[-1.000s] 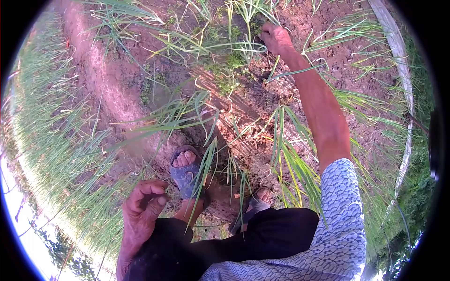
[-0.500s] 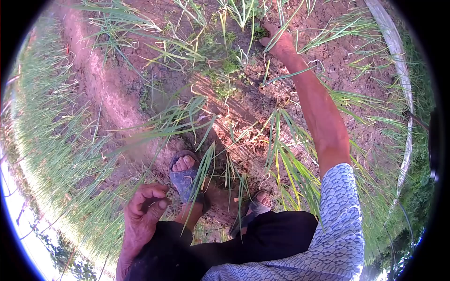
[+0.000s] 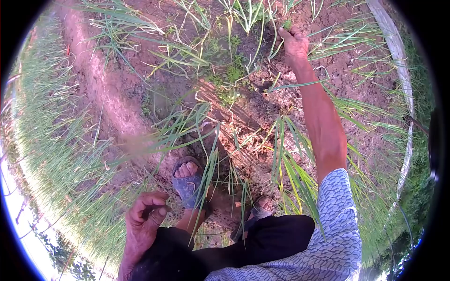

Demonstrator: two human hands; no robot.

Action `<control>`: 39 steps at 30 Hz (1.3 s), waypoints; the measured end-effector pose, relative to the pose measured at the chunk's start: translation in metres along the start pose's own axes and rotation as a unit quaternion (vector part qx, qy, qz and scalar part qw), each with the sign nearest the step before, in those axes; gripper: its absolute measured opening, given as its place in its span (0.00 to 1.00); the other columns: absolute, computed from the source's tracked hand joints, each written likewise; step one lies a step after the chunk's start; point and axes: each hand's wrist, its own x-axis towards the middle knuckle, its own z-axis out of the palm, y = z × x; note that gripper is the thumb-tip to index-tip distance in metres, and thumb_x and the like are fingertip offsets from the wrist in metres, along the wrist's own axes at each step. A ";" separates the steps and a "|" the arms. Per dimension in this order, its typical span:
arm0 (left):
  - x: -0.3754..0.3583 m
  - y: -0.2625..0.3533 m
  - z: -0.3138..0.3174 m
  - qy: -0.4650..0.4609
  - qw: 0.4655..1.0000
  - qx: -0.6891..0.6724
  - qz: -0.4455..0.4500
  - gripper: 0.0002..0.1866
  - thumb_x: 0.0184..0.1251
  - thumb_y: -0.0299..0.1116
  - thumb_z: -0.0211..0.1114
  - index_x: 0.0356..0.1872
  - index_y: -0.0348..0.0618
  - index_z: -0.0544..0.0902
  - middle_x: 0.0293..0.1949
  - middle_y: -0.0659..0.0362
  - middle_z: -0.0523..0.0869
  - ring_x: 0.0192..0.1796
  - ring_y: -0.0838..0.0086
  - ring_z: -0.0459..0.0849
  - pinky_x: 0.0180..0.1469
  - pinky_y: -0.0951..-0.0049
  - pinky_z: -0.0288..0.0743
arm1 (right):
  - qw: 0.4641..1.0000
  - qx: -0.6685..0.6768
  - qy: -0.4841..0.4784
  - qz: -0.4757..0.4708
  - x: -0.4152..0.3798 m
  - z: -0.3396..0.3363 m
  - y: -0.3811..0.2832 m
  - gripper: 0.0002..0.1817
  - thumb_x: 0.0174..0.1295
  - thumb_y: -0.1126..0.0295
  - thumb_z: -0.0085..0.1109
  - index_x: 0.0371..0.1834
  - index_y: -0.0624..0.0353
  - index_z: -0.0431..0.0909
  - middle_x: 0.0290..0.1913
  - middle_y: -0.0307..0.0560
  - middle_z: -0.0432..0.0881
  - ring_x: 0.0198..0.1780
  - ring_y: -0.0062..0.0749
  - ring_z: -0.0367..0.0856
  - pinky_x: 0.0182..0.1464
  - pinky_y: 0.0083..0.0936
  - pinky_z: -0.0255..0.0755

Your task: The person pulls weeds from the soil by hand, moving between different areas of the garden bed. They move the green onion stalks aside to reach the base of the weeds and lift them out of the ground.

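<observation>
My right hand (image 3: pixel 296 46) reaches out over the soil at the top right. Its fingers are closed on a small leafy green weed (image 3: pixel 287 23), whose leaves show at the fingertips. Narrow onion-like leaves (image 3: pixel 249 18) rise from the ground just left of this hand. My left hand (image 3: pixel 142 220) is at the lower left beside my dark-clothed knee. Its fingers are loosely curled, with a gap between thumb and forefinger, and nothing shows in them.
Low feathery weeds (image 3: pixel 233 72) grow in the middle of the bed. Long green leaves (image 3: pixel 293 168) hang over the soil near my sandalled feet (image 3: pixel 187 180). Dense grass-like plants (image 3: pixel 56 159) cover the left side. A pale strip (image 3: pixel 398 56) edges the bed at right.
My right hand has drawn back to the right, away from the plant clump, with green leaves now showing at its fingertips. My left hand has stayed almost still.
</observation>
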 end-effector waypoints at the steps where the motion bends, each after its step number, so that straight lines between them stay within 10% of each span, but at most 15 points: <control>1: 0.000 0.000 0.001 0.009 1.000 -0.002 -0.002 0.09 0.63 0.20 0.66 0.43 0.37 0.79 0.49 0.55 0.81 0.47 0.73 0.83 0.50 0.73 0.79 | 0.996 -0.088 -0.031 0.014 -0.003 -0.005 -0.006 0.15 0.60 0.68 0.67 0.49 0.59 0.81 0.37 0.47 0.85 0.38 0.32 0.84 0.38 0.28 0.81; 5: 0.001 0.001 -0.001 -0.002 1.000 0.002 -0.011 0.09 0.64 0.18 0.65 0.44 0.38 0.79 0.50 0.55 0.81 0.51 0.73 0.81 0.52 0.73 0.79 | 0.815 -0.517 -0.123 -0.230 -0.019 0.014 -0.019 0.19 0.58 0.60 0.67 0.53 0.50 0.80 0.41 0.59 0.84 0.49 0.52 0.83 0.55 0.42 0.76; 9: 0.001 0.002 0.000 -0.005 1.000 0.012 -0.005 0.09 0.64 0.18 0.65 0.43 0.38 0.79 0.50 0.55 0.81 0.51 0.73 0.81 0.52 0.73 0.79 | 0.737 -0.592 -0.117 -0.304 -0.011 0.026 0.003 0.17 0.60 0.63 0.63 0.52 0.52 0.81 0.41 0.57 0.84 0.49 0.48 0.84 0.54 0.39 0.77; 18: -0.001 -0.002 -0.005 0.007 1.000 -0.004 -0.018 0.08 0.64 0.18 0.65 0.43 0.39 0.80 0.49 0.55 0.82 0.50 0.73 0.82 0.54 0.73 0.78 | 0.864 -0.445 -0.028 -0.233 -0.018 0.030 -0.015 0.15 0.57 0.64 0.59 0.47 0.54 0.82 0.40 0.57 0.85 0.44 0.51 0.84 0.48 0.42 0.76; 27: 0.001 -0.004 -0.007 0.006 1.000 0.015 -0.017 0.09 0.65 0.18 0.64 0.43 0.39 0.79 0.49 0.56 0.82 0.48 0.74 0.83 0.51 0.74 0.78 | 0.788 -0.535 -0.147 -0.265 0.001 0.051 -0.007 0.17 0.59 0.64 0.59 0.52 0.46 0.81 0.51 0.52 0.82 0.52 0.53 0.81 0.55 0.45 0.74; 32: 0.001 0.003 -0.004 0.001 1.000 0.001 -0.027 0.09 0.65 0.18 0.64 0.44 0.40 0.79 0.49 0.57 0.82 0.47 0.74 0.83 0.52 0.73 0.78 | 0.709 -0.548 -0.244 -0.369 0.022 0.039 -0.011 0.15 0.61 0.68 0.56 0.50 0.49 0.82 0.36 0.52 0.85 0.37 0.47 0.84 0.42 0.35 0.80; 35: 0.000 -0.003 -0.005 0.011 0.999 -0.013 -0.034 0.09 0.65 0.18 0.64 0.44 0.40 0.79 0.48 0.57 0.81 0.48 0.74 0.83 0.53 0.73 0.78 | 0.869 -0.466 -0.166 -0.034 -0.004 0.012 -0.028 0.14 0.63 0.67 0.59 0.52 0.54 0.81 0.34 0.45 0.85 0.33 0.31 0.85 0.32 0.28 0.80; 39: -0.002 -0.005 -0.006 0.005 0.999 -0.010 -0.038 0.09 0.65 0.18 0.65 0.43 0.40 0.80 0.49 0.57 0.82 0.49 0.74 0.82 0.53 0.73 0.78 | 0.963 -0.181 -0.186 0.075 -0.040 -0.035 -0.037 0.18 0.63 0.74 0.59 0.57 0.61 0.76 0.33 0.45 0.85 0.31 0.22 0.84 0.29 0.17 0.79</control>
